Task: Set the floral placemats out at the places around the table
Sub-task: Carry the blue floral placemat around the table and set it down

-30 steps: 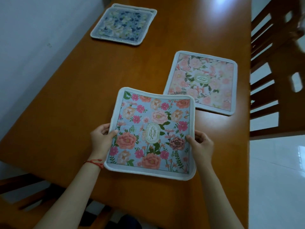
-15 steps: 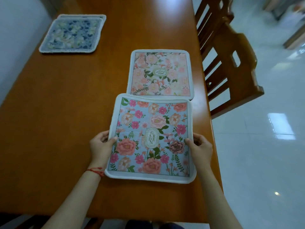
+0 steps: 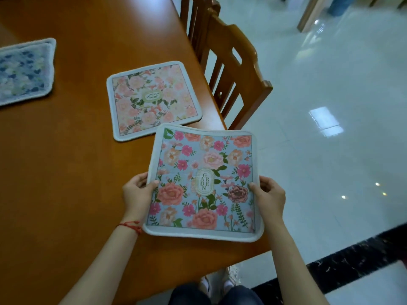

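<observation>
I hold a light-blue floral placemat (image 3: 204,181) with pink and peach roses and a "GARDEN" label above the table's near right corner. My left hand (image 3: 137,194) grips its left edge and my right hand (image 3: 269,195) grips its right edge. The mat sags a little and its right part hangs past the table edge. A pale pink floral placemat (image 3: 152,99) lies flat on the wooden table (image 3: 66,172) just beyond it. At the far left lies a blue-and-white floral placemat (image 3: 24,70), partly cut off by the frame.
A wooden chair (image 3: 231,64) stands pushed against the table's right side, beside the pink mat. Right of the table is glossy white tiled floor (image 3: 330,106) with a dark border strip near me. My feet show below the table's near edge.
The view has swung right and I have shifted toward the table's right corner. The held mat now overhangs the right edge; both hands keep the same grip.
</observation>
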The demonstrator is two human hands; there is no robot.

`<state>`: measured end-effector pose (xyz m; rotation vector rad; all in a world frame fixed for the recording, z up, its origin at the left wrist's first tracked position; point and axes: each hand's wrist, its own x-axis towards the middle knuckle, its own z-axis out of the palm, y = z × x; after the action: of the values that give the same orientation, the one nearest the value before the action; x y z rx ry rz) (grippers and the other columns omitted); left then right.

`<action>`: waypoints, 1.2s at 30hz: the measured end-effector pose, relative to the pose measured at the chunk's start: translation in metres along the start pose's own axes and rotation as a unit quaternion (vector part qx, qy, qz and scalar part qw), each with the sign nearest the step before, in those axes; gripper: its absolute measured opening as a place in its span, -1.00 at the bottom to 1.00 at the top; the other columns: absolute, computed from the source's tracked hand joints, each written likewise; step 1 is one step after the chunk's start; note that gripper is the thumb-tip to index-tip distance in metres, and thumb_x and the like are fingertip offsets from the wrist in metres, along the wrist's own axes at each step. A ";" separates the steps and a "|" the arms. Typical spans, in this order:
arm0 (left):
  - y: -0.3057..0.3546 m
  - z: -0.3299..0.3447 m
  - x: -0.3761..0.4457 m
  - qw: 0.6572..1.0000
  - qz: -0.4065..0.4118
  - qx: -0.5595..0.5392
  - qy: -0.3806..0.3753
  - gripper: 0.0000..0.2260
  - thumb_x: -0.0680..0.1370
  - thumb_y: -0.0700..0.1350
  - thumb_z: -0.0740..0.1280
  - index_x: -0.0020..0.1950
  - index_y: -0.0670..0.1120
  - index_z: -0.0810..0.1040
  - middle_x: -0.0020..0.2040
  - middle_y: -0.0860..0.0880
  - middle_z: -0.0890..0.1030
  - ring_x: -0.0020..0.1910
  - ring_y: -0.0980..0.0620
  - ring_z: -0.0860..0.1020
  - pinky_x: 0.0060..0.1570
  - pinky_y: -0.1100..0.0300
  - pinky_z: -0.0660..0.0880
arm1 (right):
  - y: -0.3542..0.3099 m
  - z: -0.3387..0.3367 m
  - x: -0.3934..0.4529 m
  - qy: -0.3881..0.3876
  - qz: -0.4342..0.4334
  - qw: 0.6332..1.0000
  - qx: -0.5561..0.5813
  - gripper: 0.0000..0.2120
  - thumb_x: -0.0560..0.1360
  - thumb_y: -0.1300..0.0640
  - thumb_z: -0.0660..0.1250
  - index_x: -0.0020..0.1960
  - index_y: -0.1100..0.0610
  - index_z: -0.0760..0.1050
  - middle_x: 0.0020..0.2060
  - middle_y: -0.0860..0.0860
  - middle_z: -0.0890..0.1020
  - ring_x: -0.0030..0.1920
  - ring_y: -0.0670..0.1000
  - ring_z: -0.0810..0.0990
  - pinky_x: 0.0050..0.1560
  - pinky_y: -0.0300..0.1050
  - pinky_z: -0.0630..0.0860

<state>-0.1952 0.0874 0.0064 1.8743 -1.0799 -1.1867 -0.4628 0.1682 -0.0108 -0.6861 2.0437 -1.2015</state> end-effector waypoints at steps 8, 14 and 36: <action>0.026 0.074 -0.028 0.997 0.042 0.033 -0.061 -0.73 0.47 -0.25 0.38 0.16 -0.18 0.52 -0.11 -0.05 0.59 -0.24 0.07 0.60 -0.40 0.28 0.56 | 0.023 -0.076 0.010 0.071 0.024 0.997 0.017 -0.84 0.43 0.22 0.38 0.01 0.17 0.55 -0.25 -0.09 0.59 -0.24 -0.17 0.59 -0.34 -0.40 0.53; 0.043 0.140 -0.057 0.991 0.059 0.046 -0.110 -0.73 0.47 -0.24 0.38 0.15 -0.19 0.52 -0.09 -0.08 0.60 -0.17 -0.03 0.62 -0.31 0.16 0.57 | 0.045 -0.142 0.020 0.128 0.053 0.990 0.039 -0.83 0.41 0.24 0.40 0.00 0.17 0.56 -0.25 -0.04 0.61 -0.23 -0.10 0.61 -0.30 -0.36 0.57; 0.099 0.327 -0.114 0.965 0.105 0.079 -0.226 -0.70 0.46 -0.20 0.39 0.19 -0.18 0.53 0.00 -0.12 0.62 -0.09 -0.08 0.63 -0.07 -0.02 0.60 | 0.081 -0.304 0.077 0.247 0.064 0.966 0.032 -0.80 0.41 0.25 0.39 0.03 0.24 0.55 -0.18 0.02 0.60 -0.24 -0.12 0.57 -0.26 -0.48 0.51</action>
<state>-0.5548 0.1133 0.0125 1.5855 -1.6184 -1.4753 -0.7509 0.3143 0.0051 -0.2274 2.3904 -1.4628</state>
